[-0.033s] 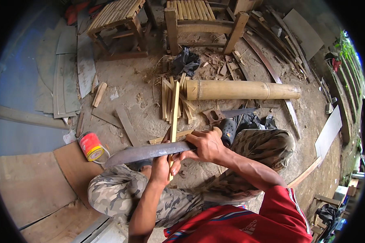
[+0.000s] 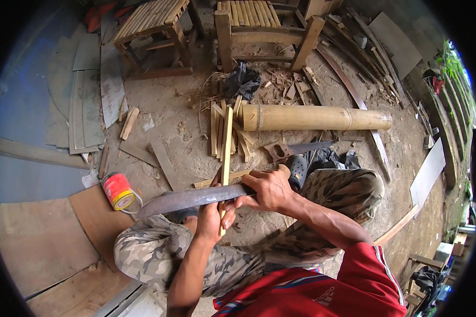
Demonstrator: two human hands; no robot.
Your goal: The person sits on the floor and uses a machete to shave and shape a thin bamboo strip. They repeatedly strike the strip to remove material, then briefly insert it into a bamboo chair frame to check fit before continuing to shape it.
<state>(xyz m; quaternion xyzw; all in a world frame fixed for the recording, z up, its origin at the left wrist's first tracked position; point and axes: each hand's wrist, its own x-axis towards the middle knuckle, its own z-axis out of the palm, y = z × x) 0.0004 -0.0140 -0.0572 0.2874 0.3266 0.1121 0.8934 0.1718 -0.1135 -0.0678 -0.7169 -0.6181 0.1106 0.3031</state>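
Left side: red-and-yellow can point(image 2: 119, 191) on the floor, well apart from the hands. Next, the free end of the long knife blade point(image 2: 188, 201), pointing to the person's left above the left knee point(image 2: 148, 243). Left hand point(image 2: 210, 219) comes next: fingers curled around the near part of the pale strip point(image 2: 226, 153), below the blade in view, close to the crossing. Strip is in the middle, long axis running away from the person, far end leaning slightly right, seen over the loose sticks point(image 2: 215, 132); can't tell if it touches them. Blade lies across the strip, roughly square to it; whether the edge bites in can't be told.

Right hand point(image 2: 269, 189) sits just right of the crossing, fingers closed around the knife handle point(image 2: 284, 171), its end poking out past the fist. Strip lies immediately left of the right fingers. Left hand is the nearer one, being on the strip itself. Farther right, beyond the hands: handsaw point(image 2: 277, 152), then thick bamboo pole point(image 2: 301, 117), both on the ground.

Versus earlier frame: near identical. Same grips, same crossing; strip's far end maybe a hair more left. Nothing else visibly moved.
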